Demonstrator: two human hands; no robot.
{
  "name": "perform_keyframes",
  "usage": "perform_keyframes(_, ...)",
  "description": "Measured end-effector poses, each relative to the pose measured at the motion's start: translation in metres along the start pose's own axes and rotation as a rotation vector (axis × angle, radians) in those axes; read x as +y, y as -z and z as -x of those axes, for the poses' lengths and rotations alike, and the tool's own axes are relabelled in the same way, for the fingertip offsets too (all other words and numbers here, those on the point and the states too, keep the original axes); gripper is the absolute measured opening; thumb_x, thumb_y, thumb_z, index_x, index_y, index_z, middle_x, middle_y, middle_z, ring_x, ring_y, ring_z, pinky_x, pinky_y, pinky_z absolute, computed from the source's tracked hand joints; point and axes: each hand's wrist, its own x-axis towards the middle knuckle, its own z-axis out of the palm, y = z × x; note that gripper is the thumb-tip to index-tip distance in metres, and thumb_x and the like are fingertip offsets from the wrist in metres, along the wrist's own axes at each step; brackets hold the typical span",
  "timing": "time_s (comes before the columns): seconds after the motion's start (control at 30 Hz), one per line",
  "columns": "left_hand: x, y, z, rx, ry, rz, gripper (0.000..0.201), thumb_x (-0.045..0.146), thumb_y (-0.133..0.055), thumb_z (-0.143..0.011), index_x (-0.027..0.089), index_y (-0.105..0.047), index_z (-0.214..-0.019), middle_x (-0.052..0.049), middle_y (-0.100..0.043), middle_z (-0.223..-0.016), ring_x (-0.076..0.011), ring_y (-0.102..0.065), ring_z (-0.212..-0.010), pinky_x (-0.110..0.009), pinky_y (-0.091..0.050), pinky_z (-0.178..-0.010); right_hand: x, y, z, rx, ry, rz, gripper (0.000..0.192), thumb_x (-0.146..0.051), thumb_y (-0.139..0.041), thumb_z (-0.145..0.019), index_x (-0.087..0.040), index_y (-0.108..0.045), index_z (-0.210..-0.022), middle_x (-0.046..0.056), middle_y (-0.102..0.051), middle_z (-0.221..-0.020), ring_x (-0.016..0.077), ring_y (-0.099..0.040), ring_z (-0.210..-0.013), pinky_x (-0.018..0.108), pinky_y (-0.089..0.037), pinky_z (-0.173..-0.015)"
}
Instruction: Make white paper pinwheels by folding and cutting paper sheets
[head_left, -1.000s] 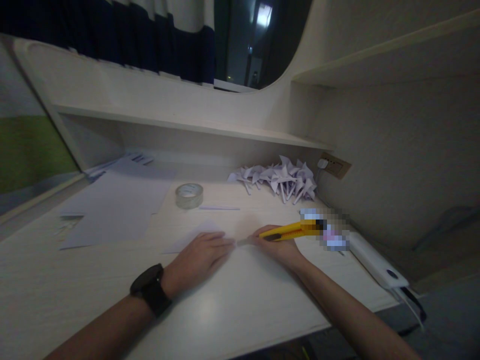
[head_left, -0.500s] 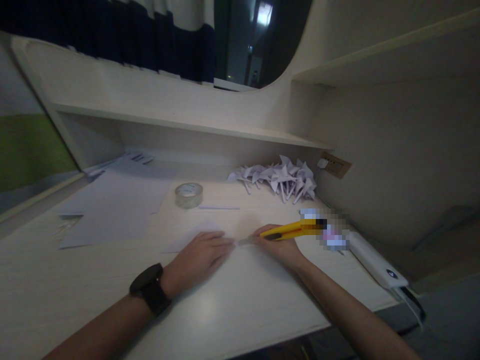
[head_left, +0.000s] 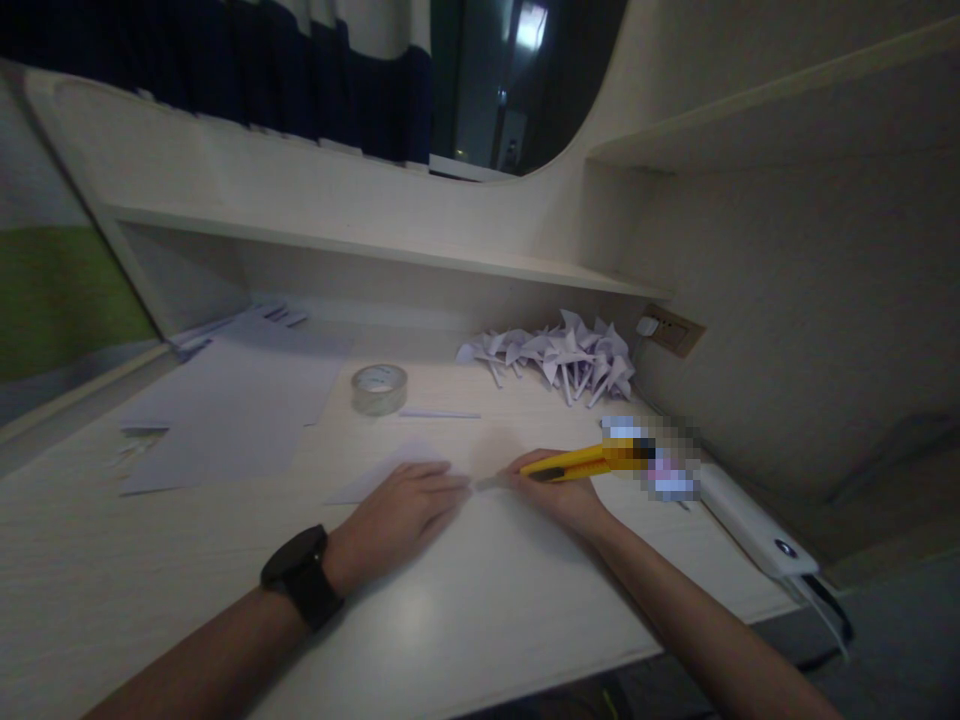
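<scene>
My left hand [head_left: 401, 520], with a black watch on its wrist, lies flat on a small white sheet of paper [head_left: 369, 478] in the middle of the desk. My right hand [head_left: 559, 498] grips a yellow utility knife [head_left: 581, 462]. The knife's blade points left and meets the paper just beside my left fingertips.
A roll of clear tape [head_left: 379, 389] and a thin paper strip [head_left: 439, 413] lie behind the hands. Larger white sheets [head_left: 225, 410] cover the left of the desk. A pile of folded paper pinwheels [head_left: 559, 360] sits at the back right, near a wall socket [head_left: 671, 332]. A white power strip [head_left: 750, 530] runs along the right edge.
</scene>
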Motion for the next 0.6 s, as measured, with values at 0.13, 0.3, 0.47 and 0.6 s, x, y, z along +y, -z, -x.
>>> perform_keyframes(0.13, 0.0003, 0.0003, 0.0001, 0.005, -0.001, 0.013, 0.033, 0.029, -0.04, -0.099, 0.028, -0.059, -0.125, 0.002, -0.061, -0.129, -0.023, -0.051, -0.122, -0.043, -0.039, -0.103, -0.0028, 0.0018, 0.0012, -0.025, 0.029, 0.028, 0.018, -0.034, -0.072, -0.073, -0.017, -0.07, -0.077, 0.006, -0.071, -0.08, 0.0195, -0.065, -0.072, 0.031, -0.054, -0.068)
perform_keyframes(0.3, 0.0002, -0.0009, 0.0014, 0.009, 0.011, 0.036, 0.033, 0.028, -0.039, -0.099, 0.03, -0.058, -0.126, 0.002, -0.061, -0.13, -0.0238, -0.049, -0.124, -0.044, -0.039, -0.102, -0.0049, 0.0029, 0.0033, -0.067, 0.062, 0.107, 0.015, -0.034, -0.07, -0.076, -0.018, -0.071, -0.078, 0.005, -0.071, -0.08, 0.0187, -0.065, -0.075, 0.03, -0.053, -0.072)
perform_keyframes(0.47, 0.0006, -0.0008, 0.0014, -0.01, 0.013, 0.04, 0.033, 0.028, -0.039, -0.099, 0.028, -0.057, -0.128, 0.001, -0.062, -0.129, -0.0227, -0.049, -0.124, -0.043, -0.037, -0.104, -0.0064, 0.0017, 0.0052, -0.054, 0.059, 0.073, 0.016, -0.035, -0.069, -0.077, -0.019, -0.071, -0.079, 0.005, -0.071, -0.081, 0.0182, -0.065, -0.074, 0.03, -0.053, -0.071)
perform_keyframes(0.6, 0.001, 0.0012, 0.0008, -0.022, -0.004, 0.012, 0.034, 0.029, -0.038, -0.1, 0.027, -0.056, -0.128, -0.001, -0.062, -0.128, -0.0218, -0.053, -0.12, -0.042, -0.038, -0.103, -0.0045, 0.0027, 0.0055, -0.074, 0.107, 0.129, 0.016, -0.034, -0.067, -0.08, -0.019, -0.071, -0.081, 0.005, -0.072, -0.08, 0.0187, -0.066, -0.075, 0.031, -0.053, -0.072)
